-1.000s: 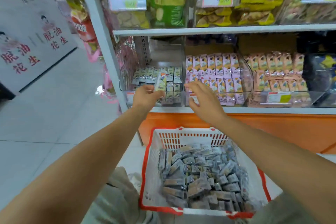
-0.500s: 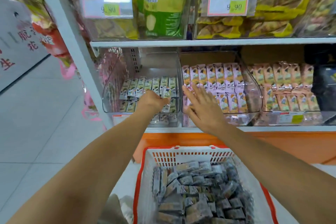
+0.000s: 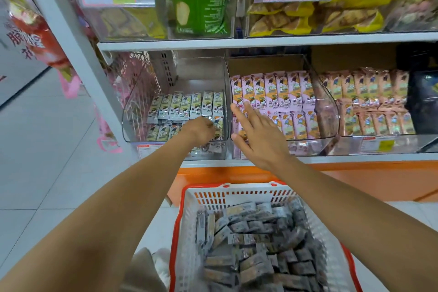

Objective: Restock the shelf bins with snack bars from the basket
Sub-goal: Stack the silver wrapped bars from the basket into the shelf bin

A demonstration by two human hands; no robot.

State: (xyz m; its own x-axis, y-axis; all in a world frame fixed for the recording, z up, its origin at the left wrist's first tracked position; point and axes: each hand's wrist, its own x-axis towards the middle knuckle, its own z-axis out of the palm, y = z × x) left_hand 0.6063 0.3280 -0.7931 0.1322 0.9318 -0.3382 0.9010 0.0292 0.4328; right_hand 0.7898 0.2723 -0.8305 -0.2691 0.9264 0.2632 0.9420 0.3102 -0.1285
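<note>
Left hand (image 3: 200,129) pushed deeper into bin (image 3: 134,111), snack bar (image 3: 208,119) lowered onto front row.

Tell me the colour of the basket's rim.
The basket's rim is red, around white lattice walls; the head view shows it.

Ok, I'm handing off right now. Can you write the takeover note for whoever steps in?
Left hand: inside the leftmost clear plastic shelf bin, fingers curled among the grey-and-green wrapped snack bars; whether it grips one is hidden.
Right hand: open, fingers spread, holding nothing, in front of the neighbouring bin's pink-wrapped bars.
Red-rimmed white plastic basket: below the shelf, heaped with grey-wrapped bars.
Done: the bin's back row is lined up, front rows partly.
Left: fill the bin's remaining space from the basket.
</note>
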